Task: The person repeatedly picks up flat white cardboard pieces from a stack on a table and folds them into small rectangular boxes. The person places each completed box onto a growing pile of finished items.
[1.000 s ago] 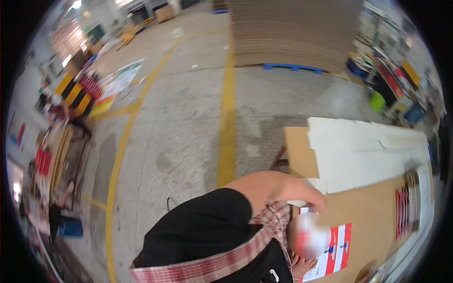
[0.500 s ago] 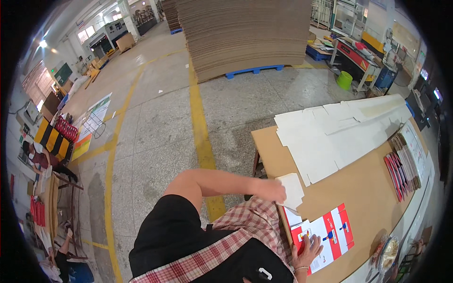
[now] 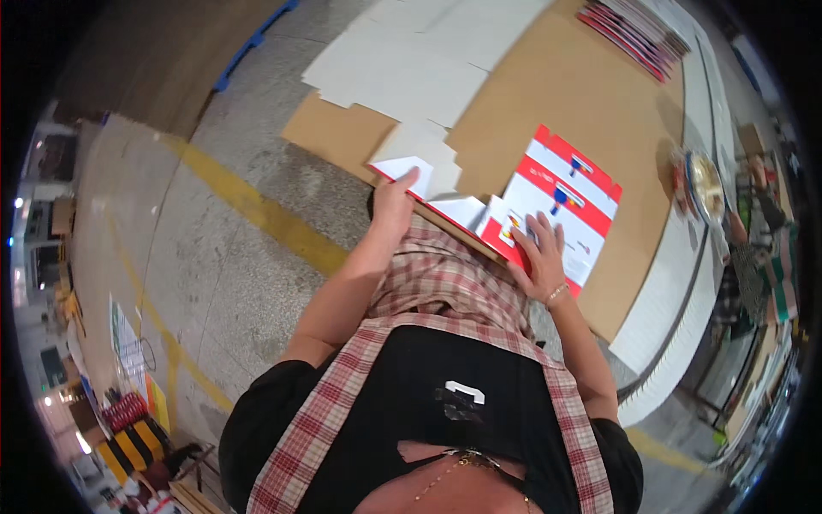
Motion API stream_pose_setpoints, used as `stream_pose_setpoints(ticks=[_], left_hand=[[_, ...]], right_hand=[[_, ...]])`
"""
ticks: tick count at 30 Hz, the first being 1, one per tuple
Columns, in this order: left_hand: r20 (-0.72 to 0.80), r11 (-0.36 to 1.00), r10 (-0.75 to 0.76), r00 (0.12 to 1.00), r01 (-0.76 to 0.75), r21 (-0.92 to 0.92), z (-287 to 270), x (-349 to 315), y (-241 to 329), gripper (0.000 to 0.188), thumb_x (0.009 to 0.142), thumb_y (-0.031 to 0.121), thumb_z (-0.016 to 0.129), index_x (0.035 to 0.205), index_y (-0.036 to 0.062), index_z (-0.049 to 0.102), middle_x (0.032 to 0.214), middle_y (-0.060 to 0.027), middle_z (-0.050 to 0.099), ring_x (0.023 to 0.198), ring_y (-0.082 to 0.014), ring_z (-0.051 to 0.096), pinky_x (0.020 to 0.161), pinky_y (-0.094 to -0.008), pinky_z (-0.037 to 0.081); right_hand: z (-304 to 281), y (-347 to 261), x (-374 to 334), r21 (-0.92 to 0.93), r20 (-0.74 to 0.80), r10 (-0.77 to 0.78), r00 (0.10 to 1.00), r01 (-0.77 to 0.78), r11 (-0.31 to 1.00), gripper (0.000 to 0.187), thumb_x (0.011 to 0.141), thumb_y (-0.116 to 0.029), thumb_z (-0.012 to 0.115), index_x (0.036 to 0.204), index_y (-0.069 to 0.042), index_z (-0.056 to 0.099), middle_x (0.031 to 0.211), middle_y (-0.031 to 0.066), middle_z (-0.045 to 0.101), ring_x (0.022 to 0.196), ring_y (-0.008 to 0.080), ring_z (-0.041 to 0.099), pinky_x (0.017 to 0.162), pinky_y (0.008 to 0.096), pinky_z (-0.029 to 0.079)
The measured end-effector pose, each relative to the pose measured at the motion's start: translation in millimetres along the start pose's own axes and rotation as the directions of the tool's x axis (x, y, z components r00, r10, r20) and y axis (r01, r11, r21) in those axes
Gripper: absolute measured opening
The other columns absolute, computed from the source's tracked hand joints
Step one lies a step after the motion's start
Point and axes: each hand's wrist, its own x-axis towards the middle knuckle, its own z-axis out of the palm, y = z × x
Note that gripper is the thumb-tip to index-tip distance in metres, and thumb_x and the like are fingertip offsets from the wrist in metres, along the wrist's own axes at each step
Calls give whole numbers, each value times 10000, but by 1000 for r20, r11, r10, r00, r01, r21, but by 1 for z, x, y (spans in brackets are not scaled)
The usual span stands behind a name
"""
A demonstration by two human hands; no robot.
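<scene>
A red-and-white printed carton blank (image 3: 591, 210) lies at the table's near edge, partly folded, with small blue tool pictures on its face. My right hand (image 3: 541, 257) rests flat on the printed panel, fingers spread. At the other end, my left hand (image 3: 394, 206) pinches a red-edged white flap, thumb on top and the fingers mostly hidden beneath. Between my hands the flaps of the blank stand raised along the table edge. Just beyond the left hand lies a plain white card piece (image 3: 432, 150).
Large white cardboard sheets (image 3: 411, 60) cover the table's far left. A stack of red-edged folded cartons (image 3: 629, 38) sits at the far side. To the right is a clear plastic-covered container (image 3: 706, 188). A yellow line (image 3: 248, 206) crosses the floor left of the brown table (image 3: 505, 94).
My view has turned and tilted down toward my body. My left hand, earlier by the white card piece, now grips the carton's flap. My right hand stays on the printed panel.
</scene>
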Motion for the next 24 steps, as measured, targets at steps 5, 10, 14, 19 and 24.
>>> stream_pose_setpoints(ticks=[5, 10, 14, 19, 24], left_hand=[[667, 204, 318, 673, -736, 645, -6, -11, -23, 446, 911, 92, 555, 1357, 83, 565, 1364, -219, 546, 1260, -379, 525, 1065, -435, 409], [911, -234, -226, 345, -927, 293, 20, -22, 14, 577, 899, 301, 607, 1453, 200, 484, 1567, -213, 289, 1429, -444, 276, 1162, -600, 199], [875, -294, -290, 387, -906, 304, 20, -24, 8, 619, 915, 407, 602, 1486, 230, 440, 1567, -199, 280, 1438, -450, 244, 1143, -659, 169], [824, -390, -262, 503, -836, 387, 22, -30, -1, 571, 939, 409, 577, 1481, 284, 444, 1579, -165, 282, 1447, -432, 236, 1103, -714, 180], [809, -448, -234, 539, -799, 402, 23, -31, -10, 550, 953, 417, 551, 1482, 312, 440, 1590, -160, 269, 1453, -433, 223, 1081, -747, 171]], right_hand=[[7, -1, 2, -44, 4, -64, 998, 64, 997, 528, 945, -336, 541, 1468, -318, 473, 1524, 227, 355, 1438, 457, 283, 1148, 658, 156], [7, -7, 4, -180, 90, -43, 995, 59, 982, 517, 952, -393, 551, 1458, -428, 453, 1567, 175, 313, 1456, 453, 245, 1153, 665, 155], [5, -9, 3, -161, 68, -59, 996, 70, 985, 440, 935, -407, 591, 1373, -429, 554, 1554, 156, 341, 1454, 439, 252, 1161, 655, 159], [0, -11, 5, -102, 44, -50, 998, 55, 993, 339, 915, -401, 614, 1248, -409, 676, 1536, 119, 380, 1440, 423, 279, 1168, 636, 170], [0, -10, 6, -102, 28, -44, 999, 46, 994, 347, 897, -368, 636, 1239, -408, 682, 1533, 102, 388, 1436, 412, 288, 1167, 630, 178]])
